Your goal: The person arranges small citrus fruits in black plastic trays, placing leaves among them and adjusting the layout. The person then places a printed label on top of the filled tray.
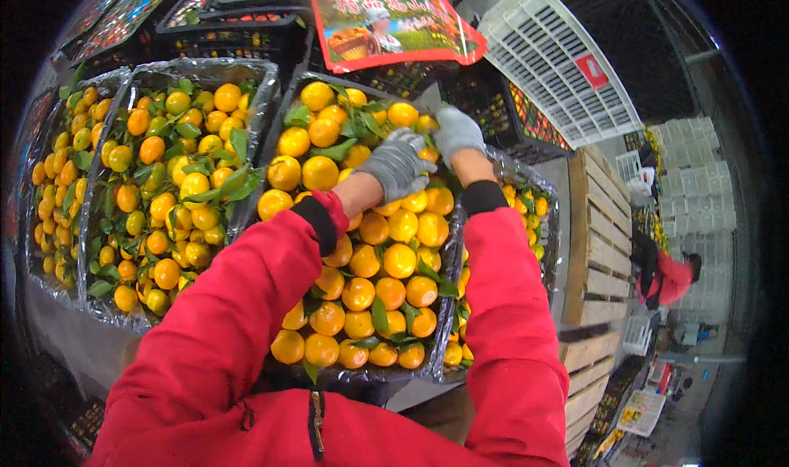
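Rows of orange mandarins (399, 260), some with green leaves, fill the plastic-lined crate (363, 374) in front of me. My left hand (399, 164), in a grey glove, reaches over the fruit in its upper half. A mandarin (428, 153) shows between its thumb and fingers; whether it is gripped cannot be seen. My right hand (459, 130), also gloved, is at the crate's far right corner, fingers pointing down and mostly hidden. Beside its fingertips are a leaf and a grey, pointed flap (429, 99) of unclear material.
Leafy, smaller mandarins fill a lined crate (203, 66) on the left, with another beyond it. A printed red bag (394, 26) lies across black crates behind. At right stand a tilted white plastic crate (555, 54), wooden pallets (601, 239) and, farther off, a person (672, 277) in red.
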`<state>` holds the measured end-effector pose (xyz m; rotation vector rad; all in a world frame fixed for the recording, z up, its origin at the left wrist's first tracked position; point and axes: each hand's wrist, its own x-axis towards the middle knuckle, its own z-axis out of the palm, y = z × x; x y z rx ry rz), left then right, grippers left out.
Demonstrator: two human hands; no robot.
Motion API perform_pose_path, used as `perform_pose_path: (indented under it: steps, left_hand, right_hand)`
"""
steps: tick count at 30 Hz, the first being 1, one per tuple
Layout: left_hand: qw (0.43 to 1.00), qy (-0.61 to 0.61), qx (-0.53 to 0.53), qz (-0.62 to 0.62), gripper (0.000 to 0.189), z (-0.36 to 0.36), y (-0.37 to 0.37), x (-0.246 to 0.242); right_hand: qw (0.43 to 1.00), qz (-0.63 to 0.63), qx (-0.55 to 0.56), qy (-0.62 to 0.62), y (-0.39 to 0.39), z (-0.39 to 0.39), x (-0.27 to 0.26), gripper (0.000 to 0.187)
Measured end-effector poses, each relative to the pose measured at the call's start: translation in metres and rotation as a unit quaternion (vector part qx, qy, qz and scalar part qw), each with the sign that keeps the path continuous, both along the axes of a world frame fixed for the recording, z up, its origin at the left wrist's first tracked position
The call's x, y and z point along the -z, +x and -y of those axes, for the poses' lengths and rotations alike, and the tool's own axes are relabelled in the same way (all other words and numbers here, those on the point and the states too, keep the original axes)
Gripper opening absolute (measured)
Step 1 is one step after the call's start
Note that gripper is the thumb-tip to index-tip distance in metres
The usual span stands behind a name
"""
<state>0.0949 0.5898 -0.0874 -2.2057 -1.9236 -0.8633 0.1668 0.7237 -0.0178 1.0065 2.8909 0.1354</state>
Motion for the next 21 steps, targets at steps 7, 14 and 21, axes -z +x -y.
perform_pose_path:
  steps: [7,14,21]
  left_hand:
    - [0.997,-0.078,0.020,0.018,0.028,-0.010,-0.009,0.010]
    - [0.999,-0.028,0.038,0.012,0.032,-0.006,-0.010,0.000]
    - [0.997,-0.056,0.044,-0.024,0.035,-0.002,-0.010,-0.010]
  right_hand:
    - [0.979,-0.009,-0.135,-0.154,0.010,-0.024,-0.021,0.036]
    - [0.986,-0.109,0.055,-0.112,0.252,0.019,-0.076,0.040]
    - [0.990,0.048,0.008,-0.136,0.306,0.120,0.027,0.038]
